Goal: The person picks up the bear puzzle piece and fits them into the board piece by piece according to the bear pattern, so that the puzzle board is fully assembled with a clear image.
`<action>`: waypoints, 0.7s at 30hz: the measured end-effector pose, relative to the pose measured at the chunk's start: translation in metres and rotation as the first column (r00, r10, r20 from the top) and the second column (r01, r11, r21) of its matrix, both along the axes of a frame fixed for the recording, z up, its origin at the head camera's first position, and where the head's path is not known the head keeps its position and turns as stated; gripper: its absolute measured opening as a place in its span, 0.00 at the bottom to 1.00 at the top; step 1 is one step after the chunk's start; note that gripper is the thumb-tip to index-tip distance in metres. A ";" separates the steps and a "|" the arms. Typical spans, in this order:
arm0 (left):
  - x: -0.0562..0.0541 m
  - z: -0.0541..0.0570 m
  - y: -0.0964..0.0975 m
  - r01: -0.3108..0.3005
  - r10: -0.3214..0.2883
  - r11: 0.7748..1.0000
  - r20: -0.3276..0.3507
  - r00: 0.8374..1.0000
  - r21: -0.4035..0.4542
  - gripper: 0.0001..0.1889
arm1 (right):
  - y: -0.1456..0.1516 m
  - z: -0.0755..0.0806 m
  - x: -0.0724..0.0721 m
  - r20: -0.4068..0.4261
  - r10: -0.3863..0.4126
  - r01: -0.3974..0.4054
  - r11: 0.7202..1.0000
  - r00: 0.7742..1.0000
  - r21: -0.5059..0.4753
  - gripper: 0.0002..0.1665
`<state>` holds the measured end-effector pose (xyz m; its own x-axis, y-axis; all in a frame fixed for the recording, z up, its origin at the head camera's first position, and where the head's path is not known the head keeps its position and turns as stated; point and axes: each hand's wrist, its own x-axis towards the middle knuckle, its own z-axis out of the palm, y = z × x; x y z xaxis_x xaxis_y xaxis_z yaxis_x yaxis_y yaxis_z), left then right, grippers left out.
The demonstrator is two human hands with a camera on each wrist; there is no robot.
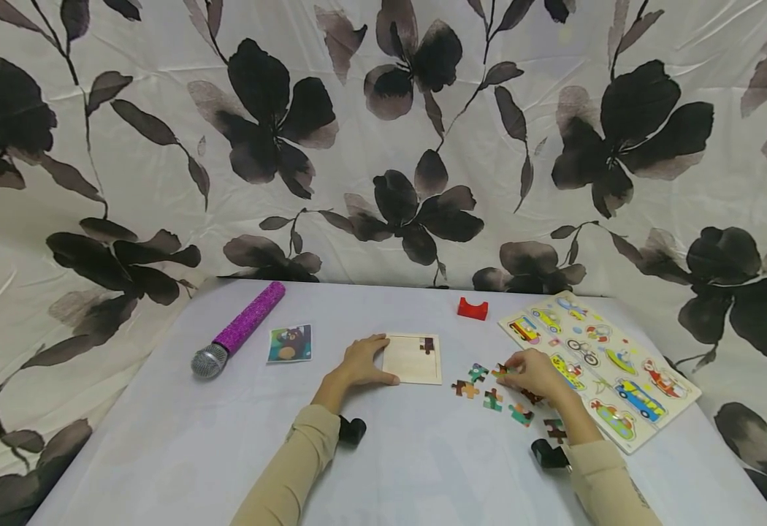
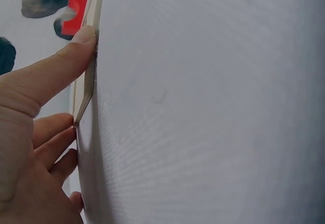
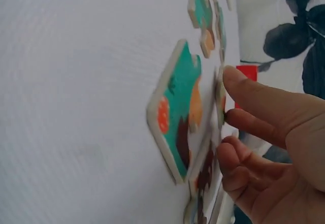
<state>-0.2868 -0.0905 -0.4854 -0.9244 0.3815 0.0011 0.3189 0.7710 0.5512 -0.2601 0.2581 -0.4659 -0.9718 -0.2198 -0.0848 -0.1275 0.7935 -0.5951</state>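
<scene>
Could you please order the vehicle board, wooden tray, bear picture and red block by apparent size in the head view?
Largest to smallest:
1. Vehicle board
2. Wooden tray
3. Bear picture
4. Red block

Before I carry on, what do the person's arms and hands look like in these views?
The left sleeve is beige and looks plain; the right sleeve is also beige, with a small dark mark. The left hand and right hand are bare: no gloves or rings visible. A small black device shows near the left wrist, another near the right.
</scene>
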 end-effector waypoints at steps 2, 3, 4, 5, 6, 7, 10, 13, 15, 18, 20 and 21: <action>0.000 0.000 0.000 -0.001 0.001 1.000 0.004 1.000 0.002 0.46 | -0.002 -0.001 -0.002 -0.020 -0.005 0.006 1.000 1.000 0.005 0.17; 0.000 0.001 0.000 0.000 0.000 1.000 0.003 1.000 0.001 0.46 | -0.002 -0.002 -0.004 -0.025 -0.012 0.012 1.000 1.000 -0.003 0.17; 0.000 0.001 0.000 0.002 -0.002 1.000 0.002 1.000 0.000 0.45 | -0.003 -0.003 -0.005 -0.034 -0.014 0.013 1.000 0.999 -0.008 0.17; 0.000 0.001 0.000 0.003 -0.003 1.000 0.005 1.000 0.001 0.45 | -0.004 -0.003 -0.006 -0.031 -0.020 0.019 1.000 0.999 -0.021 0.17; -0.001 0.001 0.000 0.005 -0.005 1.000 0.002 1.000 -0.001 0.45 | -0.004 -0.003 -0.006 -0.031 -0.019 0.018 1.000 0.999 -0.026 0.18; -0.001 0.000 0.000 0.007 -0.007 1.000 0.000 1.000 -0.005 0.45 | -0.004 -0.003 -0.007 -0.028 -0.014 0.013 0.999 1.000 -0.032 0.20; 0.000 0.000 0.000 0.005 -0.005 1.000 0.000 1.000 -0.006 0.45 | -0.004 -0.001 -0.008 -0.013 -0.004 0.004 0.999 1.000 -0.033 0.21; 0.000 0.000 0.000 0.004 -0.004 1.000 0.004 1.000 -0.007 0.46 | -0.002 0.001 -0.009 0.003 -0.010 0.010 1.000 1.000 -0.010 0.19; 0.000 -0.001 0.000 0.008 -0.008 1.000 0.006 1.000 -0.010 0.46 | -0.001 0.002 -0.010 0.011 -0.041 0.042 0.999 0.999 -0.005 0.18; 0.000 -0.001 0.001 0.013 -0.013 1.000 0.005 1.000 -0.016 0.46 | -0.002 0.004 -0.012 0.028 -0.081 0.083 0.994 0.996 -0.066 0.16; 0.000 -0.001 0.001 0.014 -0.014 1.000 0.001 1.000 -0.017 0.46 | -0.004 0.005 -0.015 0.061 -0.116 0.124 0.979 0.991 -0.159 0.14; 0.000 0.000 0.001 0.013 -0.013 1.000 0.002 1.000 -0.014 0.45 | -0.005 0.005 -0.016 0.072 -0.126 0.139 0.967 0.989 -0.212 0.14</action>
